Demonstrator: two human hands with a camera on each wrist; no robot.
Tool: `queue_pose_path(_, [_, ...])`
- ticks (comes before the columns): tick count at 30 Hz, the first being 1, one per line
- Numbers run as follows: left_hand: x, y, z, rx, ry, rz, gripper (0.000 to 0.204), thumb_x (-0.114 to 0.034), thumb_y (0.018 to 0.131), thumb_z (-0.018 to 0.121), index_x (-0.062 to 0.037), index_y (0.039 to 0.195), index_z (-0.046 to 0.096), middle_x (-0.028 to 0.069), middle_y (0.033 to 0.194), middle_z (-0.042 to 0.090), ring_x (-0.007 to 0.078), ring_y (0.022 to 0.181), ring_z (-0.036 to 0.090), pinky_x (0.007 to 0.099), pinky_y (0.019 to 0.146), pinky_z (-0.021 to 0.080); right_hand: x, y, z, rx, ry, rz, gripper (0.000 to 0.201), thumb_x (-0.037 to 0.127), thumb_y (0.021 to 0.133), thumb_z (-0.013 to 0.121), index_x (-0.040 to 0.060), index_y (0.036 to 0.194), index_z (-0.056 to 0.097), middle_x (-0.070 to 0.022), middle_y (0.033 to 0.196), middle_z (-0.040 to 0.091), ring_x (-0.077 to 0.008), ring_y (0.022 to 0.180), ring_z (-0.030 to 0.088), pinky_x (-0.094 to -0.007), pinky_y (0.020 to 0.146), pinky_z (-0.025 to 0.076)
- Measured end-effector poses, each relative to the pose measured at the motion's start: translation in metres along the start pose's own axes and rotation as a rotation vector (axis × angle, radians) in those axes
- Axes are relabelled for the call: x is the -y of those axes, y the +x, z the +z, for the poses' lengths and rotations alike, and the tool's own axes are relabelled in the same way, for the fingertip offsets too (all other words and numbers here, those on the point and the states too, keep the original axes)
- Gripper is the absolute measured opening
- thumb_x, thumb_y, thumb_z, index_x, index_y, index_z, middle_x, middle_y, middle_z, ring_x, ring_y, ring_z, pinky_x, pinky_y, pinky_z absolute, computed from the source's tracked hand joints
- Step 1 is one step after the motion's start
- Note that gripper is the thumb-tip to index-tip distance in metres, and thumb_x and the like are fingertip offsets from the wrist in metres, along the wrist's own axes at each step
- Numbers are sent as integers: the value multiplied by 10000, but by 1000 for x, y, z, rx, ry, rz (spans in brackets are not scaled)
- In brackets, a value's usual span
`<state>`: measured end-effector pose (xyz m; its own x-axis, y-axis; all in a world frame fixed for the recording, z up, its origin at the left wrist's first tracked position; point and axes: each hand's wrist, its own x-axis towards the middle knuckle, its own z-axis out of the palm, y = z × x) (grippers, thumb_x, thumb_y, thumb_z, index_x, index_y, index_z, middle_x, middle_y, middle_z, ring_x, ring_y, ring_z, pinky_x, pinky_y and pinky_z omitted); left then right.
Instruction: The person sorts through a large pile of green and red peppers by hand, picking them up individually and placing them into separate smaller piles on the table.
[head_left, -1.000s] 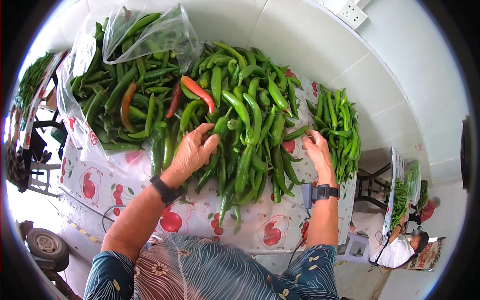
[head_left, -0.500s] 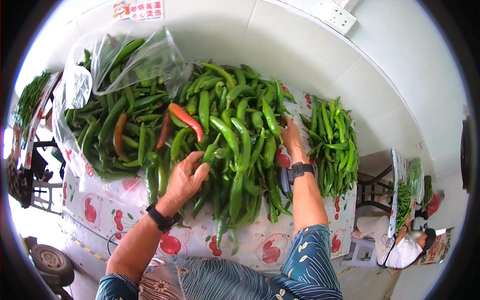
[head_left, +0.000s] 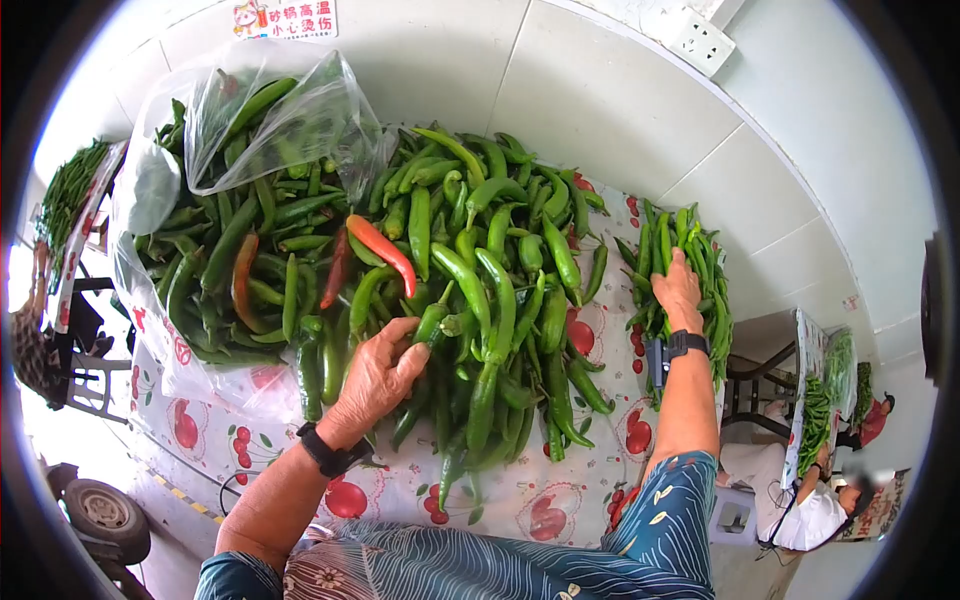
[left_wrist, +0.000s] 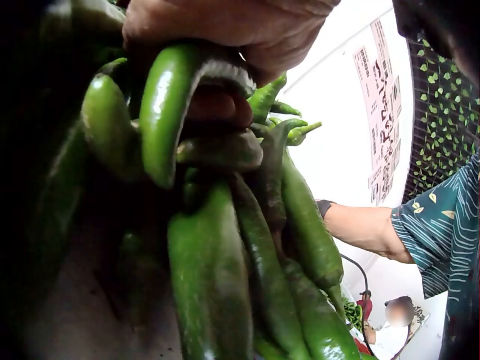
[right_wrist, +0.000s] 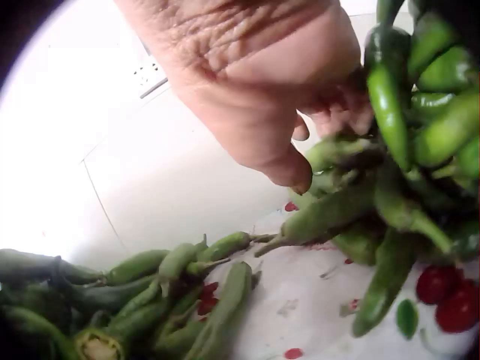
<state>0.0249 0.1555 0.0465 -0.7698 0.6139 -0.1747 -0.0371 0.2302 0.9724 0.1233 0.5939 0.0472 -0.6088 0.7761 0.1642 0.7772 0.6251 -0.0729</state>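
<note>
A large heap of long green peppers (head_left: 480, 410) covers the middle of the table. My left hand (head_left: 372, 380) is at its near left side, thumb and fingers pinching a green pepper (head_left: 432, 322). In the left wrist view, a curved green pepper (left_wrist: 161, 112) shows under the fingers, above other hanging peppers. My right hand (head_left: 678, 296) reaches over a smaller pile of green peppers (head_left: 712, 275) at the right. In the right wrist view, the right thumb (right_wrist: 289, 171) is apart from the fingers, fingertips right at the peppers. Part of the right fingers is hidden.
A clear plastic bag (head_left: 280, 160) of green peppers leans at the left of the heap. A red pepper (head_left: 382, 255) lies between bag and heap. The fruit-patterned tablecloth (head_left: 550, 515) shows along the front. A tiled wall (head_left: 600, 110) stands behind; another person (head_left: 815, 515) sits at far right.
My right hand reached farther along the big heap's right side, then moved right, over to the smaller pile. The left hand stays at the heap's left side, pinching a pepper.
</note>
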Motion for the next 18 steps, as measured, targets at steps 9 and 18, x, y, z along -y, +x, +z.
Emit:
queue_pose_path(9, [3,0,1,-15,16,-13,359,-160,877,548,29,1177,490,40,662,571,81,483,492,243,460,420,42,5,33,169,282,-192,508,261,758,637,26,1197,537,-214,1093,626,-351,1007,603,-406,881,456])
queue_pose_path(18, [3,1,0,-1,40,16,356,-156,878,543,31,1175,489,41,653,571,86,480,500,246,458,427,33,7,26,136,57,191,566,252,794,623,107,1309,439,-212,1161,558,-371,1096,534,-468,932,416])
